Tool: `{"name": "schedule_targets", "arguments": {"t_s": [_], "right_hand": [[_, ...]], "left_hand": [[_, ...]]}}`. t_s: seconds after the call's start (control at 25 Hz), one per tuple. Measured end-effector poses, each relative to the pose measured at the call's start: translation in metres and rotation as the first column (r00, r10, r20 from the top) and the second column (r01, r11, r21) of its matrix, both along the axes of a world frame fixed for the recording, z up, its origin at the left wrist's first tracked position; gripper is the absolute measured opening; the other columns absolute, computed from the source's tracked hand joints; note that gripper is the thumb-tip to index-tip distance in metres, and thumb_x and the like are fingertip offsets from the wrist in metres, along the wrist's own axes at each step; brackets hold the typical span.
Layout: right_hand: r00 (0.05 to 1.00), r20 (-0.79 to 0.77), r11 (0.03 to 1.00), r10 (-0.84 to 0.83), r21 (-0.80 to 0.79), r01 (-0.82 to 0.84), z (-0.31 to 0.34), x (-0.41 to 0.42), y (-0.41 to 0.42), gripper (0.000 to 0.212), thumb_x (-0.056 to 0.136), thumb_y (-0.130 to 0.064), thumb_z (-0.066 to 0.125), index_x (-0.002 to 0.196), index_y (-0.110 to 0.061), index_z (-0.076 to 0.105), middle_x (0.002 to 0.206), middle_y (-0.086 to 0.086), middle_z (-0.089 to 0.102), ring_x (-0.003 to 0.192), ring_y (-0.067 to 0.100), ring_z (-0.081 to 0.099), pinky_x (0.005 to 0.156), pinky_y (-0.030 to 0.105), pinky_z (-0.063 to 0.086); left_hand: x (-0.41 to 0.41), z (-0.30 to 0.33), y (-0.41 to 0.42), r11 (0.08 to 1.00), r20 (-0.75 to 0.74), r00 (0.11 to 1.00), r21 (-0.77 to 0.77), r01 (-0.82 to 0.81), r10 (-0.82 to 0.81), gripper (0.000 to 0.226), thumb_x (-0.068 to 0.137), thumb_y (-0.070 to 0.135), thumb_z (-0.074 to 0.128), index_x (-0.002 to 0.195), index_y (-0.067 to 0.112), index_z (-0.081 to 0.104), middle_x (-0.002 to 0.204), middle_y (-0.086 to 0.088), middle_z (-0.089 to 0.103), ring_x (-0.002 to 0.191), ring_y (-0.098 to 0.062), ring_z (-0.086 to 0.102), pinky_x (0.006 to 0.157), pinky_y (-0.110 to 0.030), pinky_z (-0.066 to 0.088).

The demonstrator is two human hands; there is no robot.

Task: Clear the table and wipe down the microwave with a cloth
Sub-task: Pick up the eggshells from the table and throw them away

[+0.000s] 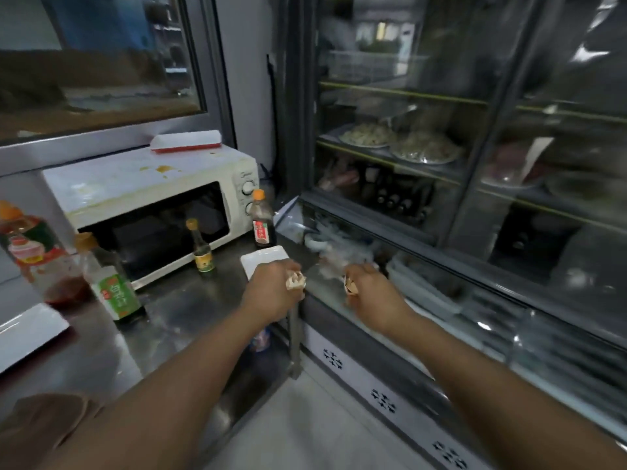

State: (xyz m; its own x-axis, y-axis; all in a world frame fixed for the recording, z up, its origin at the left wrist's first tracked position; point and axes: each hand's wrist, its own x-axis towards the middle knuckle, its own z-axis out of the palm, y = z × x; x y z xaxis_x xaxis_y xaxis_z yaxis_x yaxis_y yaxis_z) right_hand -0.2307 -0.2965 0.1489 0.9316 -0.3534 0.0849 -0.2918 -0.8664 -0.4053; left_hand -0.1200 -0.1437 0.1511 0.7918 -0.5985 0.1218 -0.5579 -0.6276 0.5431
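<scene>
A white microwave (146, 184) stands on the steel table (176, 317), its top stained with orange spots. A white tray with a red rim (186, 141) lies on top of it. My left hand (271, 290) is closed around a small pale, crumpled piece (296, 280) over the table's right edge, just in front of a white rectangular plate (263, 261). My right hand (369, 290) is closed on another small pale piece (349, 285) above the glass-topped freezer (441, 317).
Sauce bottles stand on the table: a dark one (263, 220) by the microwave's dials, a small one (202, 247) at its door, a green-labelled one (112, 283) and a large jug (37, 256) at left. A white tray (27, 330) lies at far left. A glass-door fridge (475, 130) stands behind.
</scene>
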Motion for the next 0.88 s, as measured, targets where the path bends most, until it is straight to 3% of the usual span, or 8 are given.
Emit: {"name": "schedule_targets", "arguments": {"t_s": [0.16, 0.36, 0.48, 0.68, 0.88], "right_hand": [[0.992, 0.036, 0.992, -0.125, 0.019, 0.124, -0.004, -0.077, -0.030, 0.036, 0.086, -0.006, 0.056, 0.120, -0.009, 0.047, 0.120, 0.013, 0.049, 0.107, 0.033, 0.053, 0.087, 0.040, 0.048], [0.952, 0.044, 0.953, -0.302, 0.021, 0.301, -0.008, -0.212, -0.063, 0.034, 0.087, -0.012, 0.060, 0.119, -0.008, 0.049, 0.117, 0.013, 0.052, 0.103, 0.033, 0.056, 0.089, 0.042, 0.048], [0.913, 0.040, 0.914, -0.406, 0.028, 0.405, -0.007, -0.301, -0.073, 0.038, 0.089, -0.011, 0.058, 0.125, -0.008, 0.047, 0.121, 0.013, 0.050, 0.106, 0.032, 0.055, 0.090, 0.037, 0.046], [0.816, 0.033, 0.817, -0.576, 0.027, 0.576, -0.009, -0.481, -0.079, 0.037, 0.088, -0.011, 0.058, 0.124, -0.006, 0.048, 0.122, 0.013, 0.051, 0.108, 0.031, 0.054, 0.085, 0.033, 0.043], [0.661, 0.009, 0.661, -0.750, 0.052, 0.749, -0.012, -0.645, -0.066, 0.037, 0.086, -0.010, 0.060, 0.121, -0.009, 0.049, 0.120, 0.013, 0.051, 0.106, 0.032, 0.055, 0.085, 0.035, 0.046]], "left_hand": [[-0.058, 0.008, -0.049, 0.985, 0.012, 0.985, 0.006, 0.171, -0.171, 0.041, 0.073, 0.015, 0.074, 0.113, 0.014, 0.066, 0.107, -0.010, 0.070, 0.102, -0.025, 0.063, 0.084, -0.028, 0.048], [-0.165, 0.009, -0.111, 0.932, -0.035, 0.932, 0.014, 0.361, -0.360, 0.044, 0.076, 0.015, 0.075, 0.118, 0.015, 0.063, 0.110, -0.006, 0.067, 0.098, -0.019, 0.062, 0.074, -0.017, 0.042], [-0.244, 0.005, -0.142, 0.892, -0.068, 0.891, 0.027, 0.451, -0.448, 0.045, 0.075, 0.016, 0.076, 0.118, 0.017, 0.062, 0.111, -0.005, 0.066, 0.096, -0.019, 0.062, 0.075, -0.020, 0.046], [-0.416, -0.001, -0.177, 0.795, -0.096, 0.792, 0.007, 0.607, -0.603, 0.040, 0.076, 0.015, 0.075, 0.114, 0.019, 0.064, 0.106, -0.006, 0.066, 0.092, -0.020, 0.061, 0.079, -0.026, 0.050], [-0.569, -0.009, -0.202, 0.648, -0.128, 0.641, -0.013, 0.762, -0.757, 0.046, 0.075, 0.017, 0.076, 0.119, 0.019, 0.062, 0.112, -0.003, 0.065, 0.096, -0.017, 0.060, 0.077, -0.021, 0.043]]}}
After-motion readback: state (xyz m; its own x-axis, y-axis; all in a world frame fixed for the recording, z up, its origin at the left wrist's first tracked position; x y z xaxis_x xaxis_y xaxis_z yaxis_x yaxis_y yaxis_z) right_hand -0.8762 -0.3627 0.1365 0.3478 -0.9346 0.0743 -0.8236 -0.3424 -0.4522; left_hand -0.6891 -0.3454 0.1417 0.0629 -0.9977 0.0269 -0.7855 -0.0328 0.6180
